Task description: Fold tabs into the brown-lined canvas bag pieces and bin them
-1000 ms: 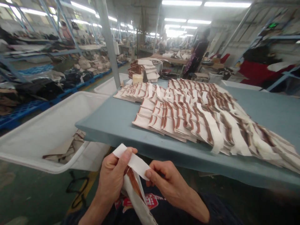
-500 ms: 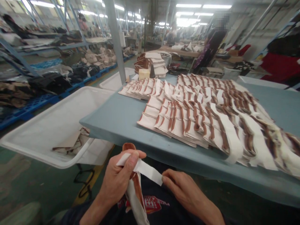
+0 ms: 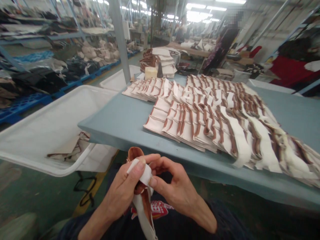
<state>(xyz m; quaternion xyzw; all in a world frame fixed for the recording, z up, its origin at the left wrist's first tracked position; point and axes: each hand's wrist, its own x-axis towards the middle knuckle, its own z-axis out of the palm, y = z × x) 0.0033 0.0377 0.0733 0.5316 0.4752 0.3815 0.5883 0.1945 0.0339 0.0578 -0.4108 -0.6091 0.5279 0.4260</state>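
Observation:
My left hand (image 3: 125, 186) is closed around a bundle of folded fabric pieces (image 3: 143, 211), cream outside with brown inside. Its brown end sticks out above the fingers and the cream length hangs down over my lap. The left thumb presses a white strip (image 3: 147, 174) flat against the bundle. My right hand (image 3: 172, 183) is right beside it, thumb and fingers pinching the strip's other end, which bends around the bundle. The far side of the bundle is hidden behind the fingers.
A blue-grey table (image 3: 112, 126) carries rows of cream and brown fabric stacks (image 3: 185, 123), some with white strips (image 3: 237, 140) across them. A white plastic bin (image 3: 75, 100) stands left, with fabric inside. A metal post (image 3: 121, 43) rises behind it. Another person (image 3: 222, 43) stands beyond the table.
My right hand has moved left and up to the bundle, bringing the strip's free end in around it. The left hand keeps its hold. The view has shifted slightly.

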